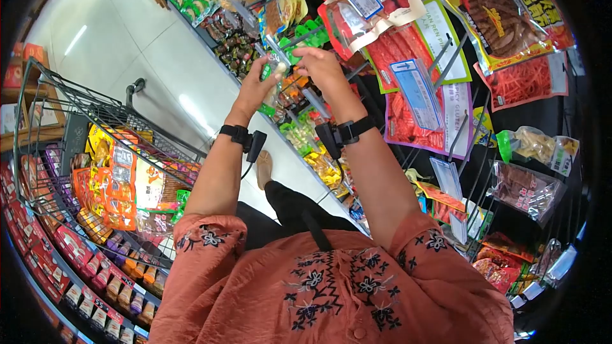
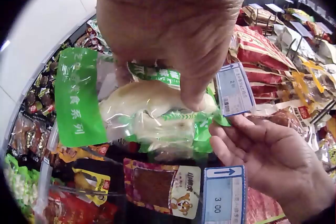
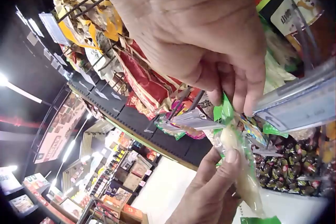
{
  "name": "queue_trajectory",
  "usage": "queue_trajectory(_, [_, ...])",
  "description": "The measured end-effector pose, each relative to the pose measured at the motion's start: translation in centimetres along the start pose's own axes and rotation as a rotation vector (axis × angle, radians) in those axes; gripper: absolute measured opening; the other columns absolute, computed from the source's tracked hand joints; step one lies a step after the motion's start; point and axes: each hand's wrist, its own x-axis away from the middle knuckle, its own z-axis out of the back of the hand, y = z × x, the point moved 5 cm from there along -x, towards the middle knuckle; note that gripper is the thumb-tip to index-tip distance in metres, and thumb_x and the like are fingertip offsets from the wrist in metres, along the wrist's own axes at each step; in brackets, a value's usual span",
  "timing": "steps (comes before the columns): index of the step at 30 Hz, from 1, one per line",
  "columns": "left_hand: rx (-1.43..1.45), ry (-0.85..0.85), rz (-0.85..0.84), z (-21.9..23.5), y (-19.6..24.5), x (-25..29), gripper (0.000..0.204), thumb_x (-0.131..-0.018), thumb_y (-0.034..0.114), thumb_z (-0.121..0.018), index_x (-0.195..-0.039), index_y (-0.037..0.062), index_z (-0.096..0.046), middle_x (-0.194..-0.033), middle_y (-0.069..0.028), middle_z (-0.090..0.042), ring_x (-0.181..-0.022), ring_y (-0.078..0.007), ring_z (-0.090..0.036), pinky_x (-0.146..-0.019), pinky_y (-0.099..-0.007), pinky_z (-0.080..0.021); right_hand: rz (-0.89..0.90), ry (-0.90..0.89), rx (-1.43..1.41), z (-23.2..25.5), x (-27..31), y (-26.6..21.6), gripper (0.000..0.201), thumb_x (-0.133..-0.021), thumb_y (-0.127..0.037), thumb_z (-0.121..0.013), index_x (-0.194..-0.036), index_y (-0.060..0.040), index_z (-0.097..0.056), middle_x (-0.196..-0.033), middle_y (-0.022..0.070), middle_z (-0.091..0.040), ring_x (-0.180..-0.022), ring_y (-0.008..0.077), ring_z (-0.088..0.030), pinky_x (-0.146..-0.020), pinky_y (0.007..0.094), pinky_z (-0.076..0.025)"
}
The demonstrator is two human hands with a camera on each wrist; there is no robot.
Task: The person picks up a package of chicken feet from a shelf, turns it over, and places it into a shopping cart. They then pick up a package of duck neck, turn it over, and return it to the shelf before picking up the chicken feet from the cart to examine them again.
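A clear packet with green ends and a pale food piece inside [image 1: 278, 71] [image 2: 152, 100] [image 3: 245, 182] is held between both hands. My left hand [image 1: 254, 92] [image 2: 173, 24] [image 3: 210, 190] grips it by the middle, thumb pressed on the clear film. At the packet's other green end, the fingers of my right hand [image 1: 326, 79] [image 2: 275, 158] [image 3: 194, 29] pinch the edge. Blue-and-white price tags [image 2: 234, 90] [image 3: 302, 106] hang close to the hands. The right palm faces up in the left wrist view.
Bagged snacks [image 1: 503, 13] hang on metal hooks to the right, beside more price tags [image 1: 414, 92]. A wire shopping cart [image 1: 121, 134] with orange and yellow packs stands at the left on the tiled floor [image 1: 146, 32]. Loose wrapped snacks [image 3: 291, 166] fill bins below the hooks.
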Motion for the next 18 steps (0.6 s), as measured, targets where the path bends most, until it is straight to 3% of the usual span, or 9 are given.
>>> queue_trajectory(3, [-0.059, -0.023, 0.011, 0.2, -0.3, 0.3, 0.057, -0.091, 0.022, -0.068, -0.140, 0.0045, -0.045, -0.152, -0.0156, -0.035, -0.142, -0.0227, -0.031, -0.115, -0.0339, -0.025, 0.037, -0.118, 0.141, 0.0, -0.5, 0.2, 0.031, -0.091, -0.015, -0.055, -0.115, 0.0011, -0.067, -0.100, 0.0068, -0.067, -0.092, 0.0139, -0.064, -0.083, 0.0287, -0.052])
queue_trajectory(6, [-0.064, -0.016, -0.014, 0.2, -0.8, 0.4, 0.055, -0.092, 0.021, -0.067, -0.139, 0.0046, -0.045, -0.146, -0.0142, -0.043, -0.137, -0.0218, -0.037, -0.113, -0.0335, -0.029, 0.109, -0.016, 0.081, -0.4, 0.1, 0.9, 0.030, -0.088, -0.013, -0.052, -0.109, -0.0039, -0.072, -0.076, 0.0061, -0.066, -0.068, 0.0131, -0.060, -0.064, 0.0298, -0.048])
queue_trajectory(9, [-0.074, 0.037, -0.088, 0.2, -0.5, 0.2, 0.054, -0.092, 0.021, -0.066, -0.139, 0.0038, -0.045, -0.138, -0.0119, -0.049, -0.131, -0.0208, -0.042, -0.110, -0.0330, -0.032, 0.120, -0.017, 0.103, -0.4, 0.1, 1.0, 0.032, -0.089, -0.013, -0.051, -0.112, -0.0050, -0.072, -0.075, 0.0069, -0.066, -0.067, 0.0132, -0.060, -0.065, 0.0309, -0.048])
queue_trajectory(12, [-0.105, 0.038, -0.099, 0.0, -0.4, -0.7, 0.055, -0.093, 0.022, -0.066, -0.139, 0.0025, -0.044, -0.135, -0.0109, -0.050, -0.129, -0.0201, -0.043, -0.109, -0.0329, -0.034, 0.170, 0.031, 0.101, -0.3, -0.7, 1.0, 0.032, -0.090, -0.012, -0.051, -0.113, -0.0051, -0.071, -0.075, 0.0059, -0.066, -0.065, 0.0126, -0.058, -0.063, 0.0302, -0.047])
queue_trajectory(15, [-0.103, 0.023, -0.095, -0.3, -1.0, -1.5, 0.056, -0.094, 0.024, -0.065, -0.140, 0.0019, -0.043, -0.135, -0.0112, -0.050, -0.128, -0.0199, -0.044, -0.108, -0.0329, -0.035, 0.107, 0.027, 0.124, 0.2, -0.2, 0.3, 0.033, -0.090, -0.012, -0.053, -0.117, 0.0007, -0.068, -0.099, 0.0048, -0.068, -0.079, 0.0100, -0.059, -0.075, 0.0249, -0.048])
queue_trajectory(18, [-0.123, 0.024, -0.071, -0.6, -1.2, -1.7, 0.057, -0.094, 0.025, -0.066, -0.140, 0.0018, -0.043, -0.135, -0.0115, -0.050, -0.127, -0.0200, -0.045, -0.108, -0.0331, -0.035, 0.148, 0.053, 0.214, 0.6, -0.4, 0.2, 0.034, -0.089, -0.012, -0.053, -0.117, 0.0001, -0.068, -0.099, 0.0050, -0.068, -0.079, 0.0107, -0.059, -0.075, 0.0251, -0.048])
